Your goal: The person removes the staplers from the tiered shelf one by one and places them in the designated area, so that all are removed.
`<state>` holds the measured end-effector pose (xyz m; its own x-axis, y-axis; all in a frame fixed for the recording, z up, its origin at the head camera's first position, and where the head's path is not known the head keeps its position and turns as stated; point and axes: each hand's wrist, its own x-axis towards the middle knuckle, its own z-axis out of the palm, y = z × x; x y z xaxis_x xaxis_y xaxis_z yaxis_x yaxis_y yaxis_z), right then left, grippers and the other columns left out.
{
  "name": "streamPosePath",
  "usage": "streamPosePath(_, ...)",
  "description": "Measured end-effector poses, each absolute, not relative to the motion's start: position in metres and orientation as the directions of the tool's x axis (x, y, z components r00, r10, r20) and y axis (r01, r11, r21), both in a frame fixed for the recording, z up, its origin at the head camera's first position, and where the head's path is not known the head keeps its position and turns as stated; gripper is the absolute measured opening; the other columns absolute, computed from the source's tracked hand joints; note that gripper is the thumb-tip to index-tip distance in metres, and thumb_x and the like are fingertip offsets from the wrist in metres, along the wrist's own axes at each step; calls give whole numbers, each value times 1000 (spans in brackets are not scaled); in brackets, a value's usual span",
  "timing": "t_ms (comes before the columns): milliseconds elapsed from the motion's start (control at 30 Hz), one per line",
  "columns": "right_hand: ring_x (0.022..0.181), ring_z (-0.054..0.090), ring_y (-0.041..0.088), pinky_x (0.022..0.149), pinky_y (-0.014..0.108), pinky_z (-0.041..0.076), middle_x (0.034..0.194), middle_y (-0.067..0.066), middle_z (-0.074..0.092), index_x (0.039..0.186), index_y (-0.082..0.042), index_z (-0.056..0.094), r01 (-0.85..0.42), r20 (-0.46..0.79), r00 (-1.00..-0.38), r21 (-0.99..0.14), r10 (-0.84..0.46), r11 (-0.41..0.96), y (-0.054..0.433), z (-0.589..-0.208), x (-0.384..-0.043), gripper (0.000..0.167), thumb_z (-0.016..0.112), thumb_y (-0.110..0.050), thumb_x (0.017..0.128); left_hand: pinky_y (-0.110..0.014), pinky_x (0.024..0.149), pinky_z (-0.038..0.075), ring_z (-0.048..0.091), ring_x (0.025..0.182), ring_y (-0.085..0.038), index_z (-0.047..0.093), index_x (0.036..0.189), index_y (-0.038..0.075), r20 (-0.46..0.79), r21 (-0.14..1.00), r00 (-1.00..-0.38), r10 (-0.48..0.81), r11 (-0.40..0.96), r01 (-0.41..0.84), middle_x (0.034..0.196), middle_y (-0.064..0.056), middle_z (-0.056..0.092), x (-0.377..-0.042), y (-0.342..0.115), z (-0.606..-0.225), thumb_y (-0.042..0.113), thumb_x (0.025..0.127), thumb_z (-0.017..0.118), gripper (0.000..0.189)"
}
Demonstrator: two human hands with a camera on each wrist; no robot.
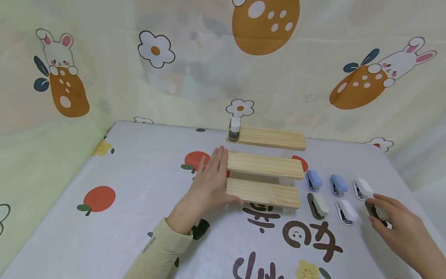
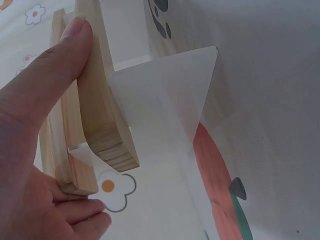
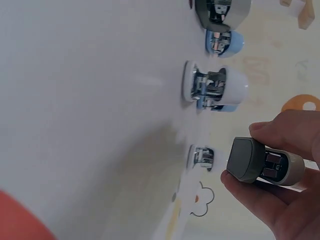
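Note:
My left hand (image 1: 211,182) lies against the left end of a stepped wooden rack with pale planks (image 1: 265,164). Its fingers stretch along the plank ends, and the thumb (image 2: 75,47) presses on the front plank. Over on the right, my right hand (image 1: 400,224) pinches a small grey-and-cream stapler (image 3: 245,160) between thumb and fingers. Close to that hand stand a white stapler (image 1: 363,188) and another white one (image 1: 346,212). Two blue staplers (image 1: 314,180) and a second grey-and-cream stapler (image 1: 318,206) stand nearer the rack.
On the left of the rack's rear plank (image 1: 275,138) stands a small bottle with a white cap (image 1: 235,130). Clear side panels (image 2: 165,90) support the planks. A printed cloth covers the table (image 1: 139,162), and a patterned curtain (image 1: 195,77) hangs behind it.

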<state>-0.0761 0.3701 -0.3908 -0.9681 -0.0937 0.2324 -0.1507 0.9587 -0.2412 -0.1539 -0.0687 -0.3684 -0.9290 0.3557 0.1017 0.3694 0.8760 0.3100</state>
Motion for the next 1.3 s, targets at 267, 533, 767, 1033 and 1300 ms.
streamPosePath(267, 107, 51, 57, 78, 66, 43, 123, 32, 54, 112, 4, 63, -189, 235, -962, -222, -135, 957, 373, -403, -80, 38, 75, 5, 76, -54, 125, 13, 11, 155, -29, 7, 158, -1, 102, 319, -930, 353, 874, 367, 167, -16, 10, -154, -71, -367, 63, 58, 88, 144)
streamPosePath(533, 105, 52, 56, 78, 65, 43, 120, 32, 56, 110, 6, 63, -236, 250, -951, -208, -182, 949, 375, -410, -87, 40, 77, 7, 73, -55, 124, 13, 13, 155, -30, 8, 158, -1, 108, 315, -930, 352, 875, 368, 167, -16, 12, -154, -73, -368, 63, 58, 88, 143)
streamPosePath(767, 104, 54, 51, 80, 60, 43, 116, 31, 58, 107, 6, 64, -272, 282, -936, -206, -209, 940, 379, -417, -90, 40, 77, 9, 70, -55, 124, 14, 14, 155, -30, 9, 158, -1, 110, 311, -929, 355, 875, 371, 167, -17, 12, -154, -72, -369, 63, 58, 88, 142)
streamPosePath(1033, 103, 55, 48, 82, 53, 43, 114, 29, 60, 105, 5, 65, -278, 283, -934, -198, -216, 940, 382, -420, -93, 40, 80, 7, 68, -54, 125, 12, 11, 155, -28, 7, 158, -1, 105, 315, -930, 352, 875, 367, 167, -16, 10, -153, -71, -366, 64, 58, 87, 144)
streamPosePath(1300, 104, 50, 58, 76, 68, 43, 121, 38, 50, 112, 5, 64, -164, 157, -979, -221, -131, 961, 380, -399, -90, 35, 76, -6, 81, -55, 124, 13, 13, 155, -30, 9, 158, -2, 110, 320, -926, 361, 869, 377, 166, -17, 12, -153, -69, -366, 63, 58, 88, 143)
